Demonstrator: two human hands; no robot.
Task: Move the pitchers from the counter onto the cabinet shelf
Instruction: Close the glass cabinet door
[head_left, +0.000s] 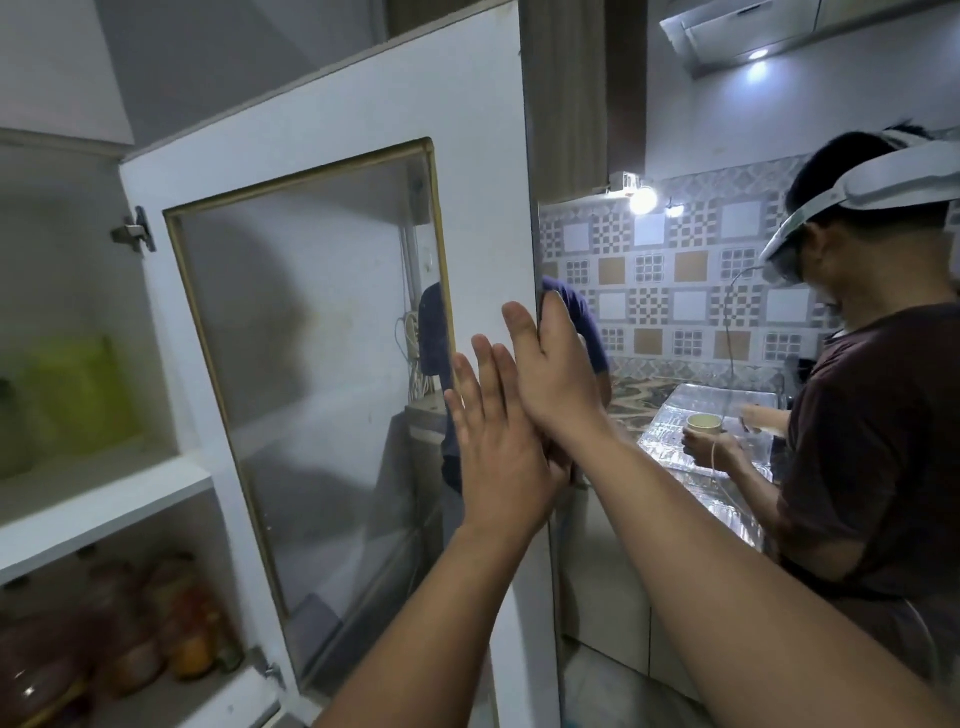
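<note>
The white cabinet door with a glass pane stands swung open in front of me. My right hand holds the door's free edge, with its fingers curled around it. Just below, my left hand lies flat against the door frame, fingers straight and apart, holding nothing. On the cabinet shelf at the left stand yellow-green translucent containers, too blurred to tell whether they are pitchers. No pitcher shows on the counter.
Several jars fill the lower shelf at the bottom left. Another person wearing a headset stands close on the right at the foil-covered counter, holding a cup. A patterned tile wall lies behind.
</note>
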